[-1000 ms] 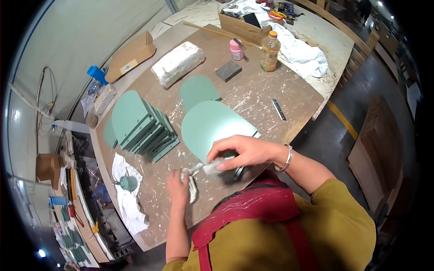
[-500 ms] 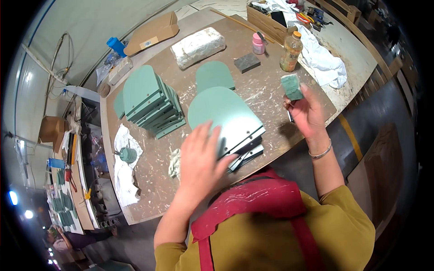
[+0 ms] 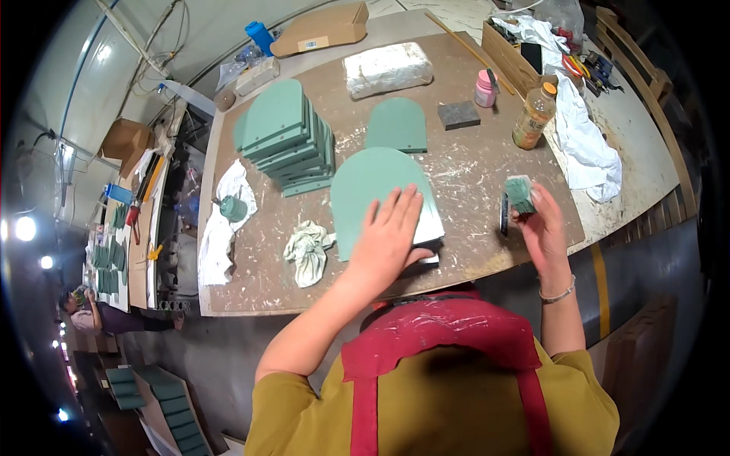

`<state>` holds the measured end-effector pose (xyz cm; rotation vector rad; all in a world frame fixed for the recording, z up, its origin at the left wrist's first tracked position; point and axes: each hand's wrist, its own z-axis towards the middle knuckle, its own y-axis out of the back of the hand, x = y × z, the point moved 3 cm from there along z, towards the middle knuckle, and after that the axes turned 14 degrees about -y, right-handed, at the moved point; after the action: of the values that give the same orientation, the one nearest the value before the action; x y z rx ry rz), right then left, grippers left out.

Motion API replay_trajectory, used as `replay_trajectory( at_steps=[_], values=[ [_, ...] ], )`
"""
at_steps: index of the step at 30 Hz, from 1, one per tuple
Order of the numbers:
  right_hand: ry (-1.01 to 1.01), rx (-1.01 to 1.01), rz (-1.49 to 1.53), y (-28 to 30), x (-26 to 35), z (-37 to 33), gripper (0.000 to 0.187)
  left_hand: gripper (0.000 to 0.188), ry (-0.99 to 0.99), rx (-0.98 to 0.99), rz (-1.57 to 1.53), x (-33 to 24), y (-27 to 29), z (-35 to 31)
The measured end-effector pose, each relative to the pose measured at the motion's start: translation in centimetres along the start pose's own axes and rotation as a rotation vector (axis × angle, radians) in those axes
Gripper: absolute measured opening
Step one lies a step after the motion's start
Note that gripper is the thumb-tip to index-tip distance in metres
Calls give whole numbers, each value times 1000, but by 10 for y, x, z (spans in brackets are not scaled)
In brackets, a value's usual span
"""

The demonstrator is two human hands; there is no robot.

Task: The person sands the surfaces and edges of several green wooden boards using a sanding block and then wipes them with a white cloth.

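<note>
- I see the left hand lying flat, its fingers stretched and grasping nothing, on the sage-green, round-ended flat panel at the frame's centre; the spread palm probably steadies it.
- That panel tops a short pile near the front edge of the brown, white-flecked desk, presumably to keep it within easy reach.
- Right of centre, the right hand has its fingers closed around a small green-and-white block, raised clear of the panel, perhaps so its coated face can be seen.
- A taller stack of matching green panels stands upper left of centre, seemingly kept apart from the pile in hand.
- The green round container sits on a white cloth at left, likely to spare the desk.
- Half a second ago the left hand was blurred over the panel's lower left; now it rests sharply across the lower right.
- The crumpled whitish rag, partly hidden behind that hand then, now lies fully exposed.
</note>
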<state>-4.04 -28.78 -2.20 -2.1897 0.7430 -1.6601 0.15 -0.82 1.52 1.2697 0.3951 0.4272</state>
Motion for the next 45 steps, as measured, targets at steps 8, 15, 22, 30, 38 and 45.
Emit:
replay_trajectory(
  at_steps=[8,15,22,30,38,45],
  values=[
    [-56,303,-15,-74,25,46,34,50,617,-148,122,112,-27,-147],
    [-288,640,-188,-195,-13,145,24,36,972,-620,-148,116,-67,-225],
    [-468,694,-37,-191,-40,168,28,50,182,-164,-45,0,52,-6],
    [-367,691,-245,-197,-38,165,24,57,-263,-172,-251,-29,8,-6],
    [-323,605,-31,-175,-12,160,30,24,948,-694,-211,101,5,-153],
    [-283,536,126,-132,13,136,24,66,736,-208,47,126,-56,-179]
  ],
)
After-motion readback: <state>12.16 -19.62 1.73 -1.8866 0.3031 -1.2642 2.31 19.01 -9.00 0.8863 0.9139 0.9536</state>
